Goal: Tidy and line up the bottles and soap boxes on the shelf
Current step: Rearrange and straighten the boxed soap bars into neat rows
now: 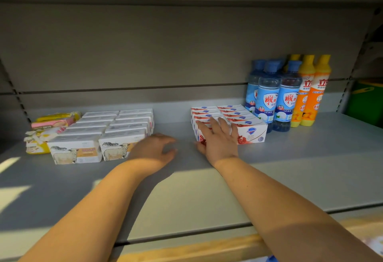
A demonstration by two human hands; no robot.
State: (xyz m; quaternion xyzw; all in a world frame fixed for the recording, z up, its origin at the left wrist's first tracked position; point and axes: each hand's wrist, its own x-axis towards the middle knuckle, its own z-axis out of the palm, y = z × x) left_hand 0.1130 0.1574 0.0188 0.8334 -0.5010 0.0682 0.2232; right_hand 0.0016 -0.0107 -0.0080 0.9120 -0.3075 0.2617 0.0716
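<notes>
The red boxes [230,120] are being shown in the middle of the shelf [207,189], in two rows running from front to back, just beside the blue bottles [269,95]. The front left box is being pressed by the right hand [217,139], which is lying right on it, with fingers straight and spread on top and the thumb low at the front. The left hand [153,151] is being held farther left, by the sheep boxes [99,137], loosely curled and empty. A small push is probably being readied by the nearer right hand. The boxes are being seen as white, with red fruit and a blue badge.
</notes>
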